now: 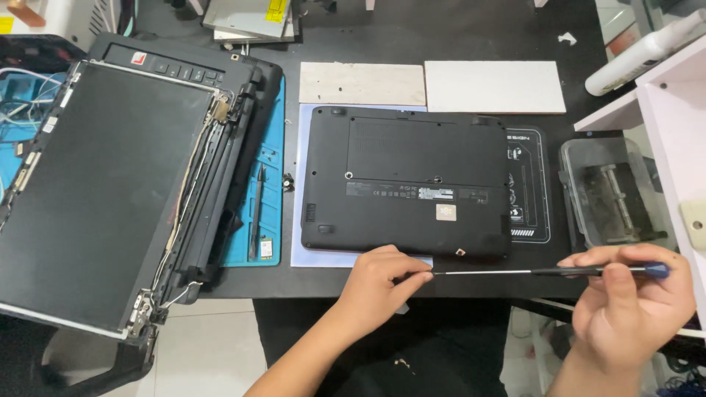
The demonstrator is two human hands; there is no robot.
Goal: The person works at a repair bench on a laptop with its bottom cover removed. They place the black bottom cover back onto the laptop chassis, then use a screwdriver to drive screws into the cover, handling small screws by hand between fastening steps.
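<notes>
Left hand (375, 287): my grip is closed in a pinch on the metal tip of the screwdriver (544, 271), just near of the netbook's front edge.
Right hand (632, 301): my grip is wrapped shut around the screwdriver's dark blue handle, at the near right of the bench (471, 29).
Screwdriver: long thin shaft, held level between both hands, running left to right along the near bench edge; it touches no screw.
Netbook (407, 184): black, lying base-up at the centre of the bench, partly on a pale sheet and a dark printed mat (531, 184).
Dismantled laptop (110, 191): at the left, screen panel exposed, loose cables along its hinge side, resting partly on a blue repair mat (268, 184).
Parts box (607, 191): clear plastic, right of the netbook.
White boards (434, 84): two flat pieces on the far side of the netbook.
Risk, tip slip: I judge that a pinched tip can slide off and gouge the black base if it is pressed at an angle.
Risk, fingers: my left fingertips sit at the point, so a push from the right hand could jab them.
Risk, overhang: the dismantled laptop hangs past the near bench edge; an elbow knock could tip it.
</notes>
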